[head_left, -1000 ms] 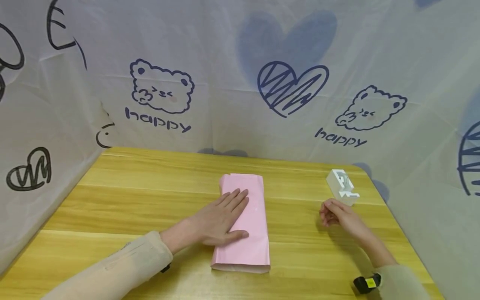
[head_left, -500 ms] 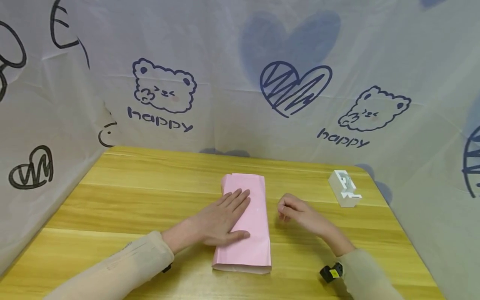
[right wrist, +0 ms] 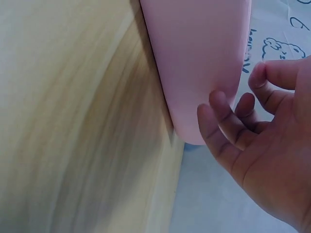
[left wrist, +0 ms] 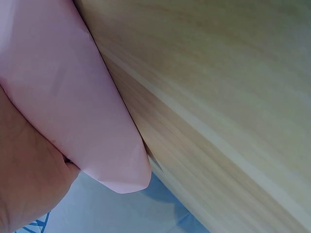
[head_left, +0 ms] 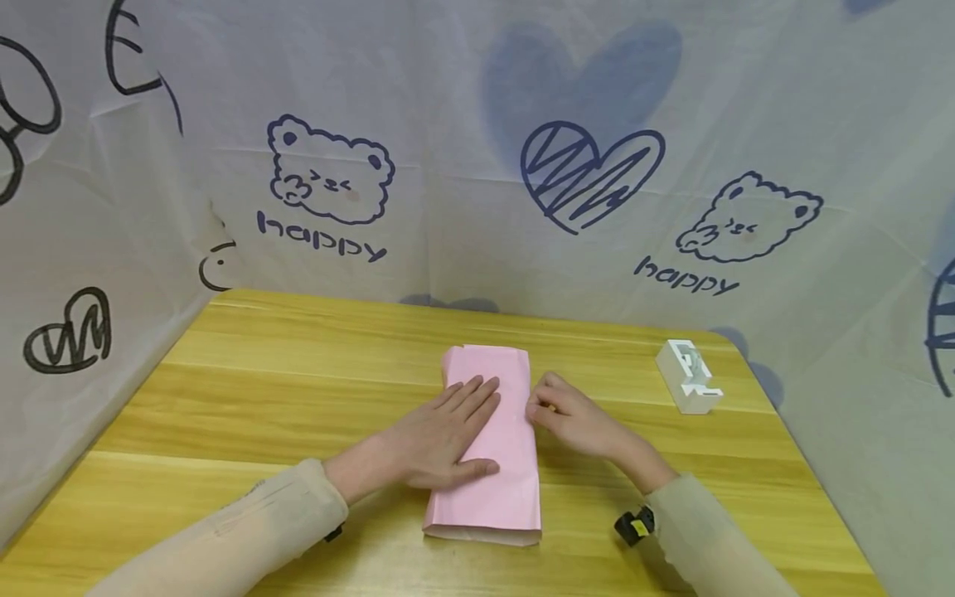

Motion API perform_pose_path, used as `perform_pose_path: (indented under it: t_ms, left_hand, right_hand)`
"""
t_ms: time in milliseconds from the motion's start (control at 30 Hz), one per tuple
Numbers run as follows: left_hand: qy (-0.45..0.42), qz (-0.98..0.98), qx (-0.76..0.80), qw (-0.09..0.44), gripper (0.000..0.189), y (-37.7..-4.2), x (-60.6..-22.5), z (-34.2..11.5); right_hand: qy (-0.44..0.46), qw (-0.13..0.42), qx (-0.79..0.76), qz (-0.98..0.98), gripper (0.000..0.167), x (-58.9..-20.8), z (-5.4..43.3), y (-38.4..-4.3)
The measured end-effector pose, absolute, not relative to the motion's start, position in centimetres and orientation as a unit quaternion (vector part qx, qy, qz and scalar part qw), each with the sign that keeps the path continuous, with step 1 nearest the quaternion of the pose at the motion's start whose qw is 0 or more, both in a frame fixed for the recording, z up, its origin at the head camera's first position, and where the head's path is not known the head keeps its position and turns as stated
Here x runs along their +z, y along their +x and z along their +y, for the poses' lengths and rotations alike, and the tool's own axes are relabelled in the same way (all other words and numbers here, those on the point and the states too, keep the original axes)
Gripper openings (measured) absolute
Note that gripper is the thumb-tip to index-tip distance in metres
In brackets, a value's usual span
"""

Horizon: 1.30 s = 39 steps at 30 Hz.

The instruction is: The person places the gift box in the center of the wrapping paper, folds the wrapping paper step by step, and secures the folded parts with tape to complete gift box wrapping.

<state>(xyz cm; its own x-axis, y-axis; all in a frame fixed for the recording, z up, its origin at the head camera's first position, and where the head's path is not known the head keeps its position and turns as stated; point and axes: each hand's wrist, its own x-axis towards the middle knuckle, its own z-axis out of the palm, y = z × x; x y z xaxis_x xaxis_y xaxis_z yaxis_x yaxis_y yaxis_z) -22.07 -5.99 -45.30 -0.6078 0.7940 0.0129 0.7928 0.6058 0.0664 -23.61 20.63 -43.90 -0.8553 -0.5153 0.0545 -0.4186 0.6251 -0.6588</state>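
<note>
A pink paper sleeve [head_left: 496,497], folded flat with its near end gaping slightly, lies lengthwise on the wooden table. Across its middle, my left hand [head_left: 448,435] presses flat, fingers spread. At the sleeve's right edge is my right hand [head_left: 578,419], thumb and index finger brought together, fingertips right at the paper. In the right wrist view the other fingers [right wrist: 223,126] curl loosely beside the pink side; I cannot tell what the fingertips pinch. The left wrist view has the sleeve's rounded side [left wrist: 82,97] against the left hand's edge [left wrist: 34,179].
A white tape dispenser [head_left: 688,380] with a greyish roll stands at the table's back right. Behind and beside the table [head_left: 298,381] hang white cloths [head_left: 462,99] printed with bears and hearts. Each wrist carries a small black device [head_left: 634,526].
My right hand has moved left from beside the tape dispenser to the sleeve's right edge. The left hand stays pressed on the sleeve. The head view has shifted very slightly.
</note>
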Motion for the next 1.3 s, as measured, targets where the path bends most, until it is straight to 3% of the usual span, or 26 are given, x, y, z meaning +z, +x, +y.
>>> perform_pose_path:
  t_ms: [367,667,967,1133,1300]
  left_hand:
    - [0.441,0.897,0.032,0.021,0.090,-22.2,-45.3,-5.9]
    - [0.454,0.890,0.037,0.012,0.078,-22.2,-45.4,-6.0]
    - [0.452,0.891,0.035,0.020,0.076,-22.3,-45.3,-6.1]
    - [0.453,0.891,0.037,0.019,0.076,-22.3,-45.2,-6.2]
    - [0.455,0.890,0.037,0.017,0.076,-22.3,-45.2,-6.1]
  right_hand:
    - [-0.256,0.064,-0.281,0.923,0.019,-43.3,20.0,-23.9]
    - [-0.251,0.059,-0.226,0.939,0.018,-42.8,19.5,-23.8]
    - [-0.228,0.066,-0.252,0.938,0.019,-43.0,19.6,-23.9]
    - [-0.190,0.113,-0.325,0.920,0.029,-43.3,20.2,-24.4]
    - [-0.133,0.179,-0.414,0.883,0.025,-43.3,21.3,-24.8]
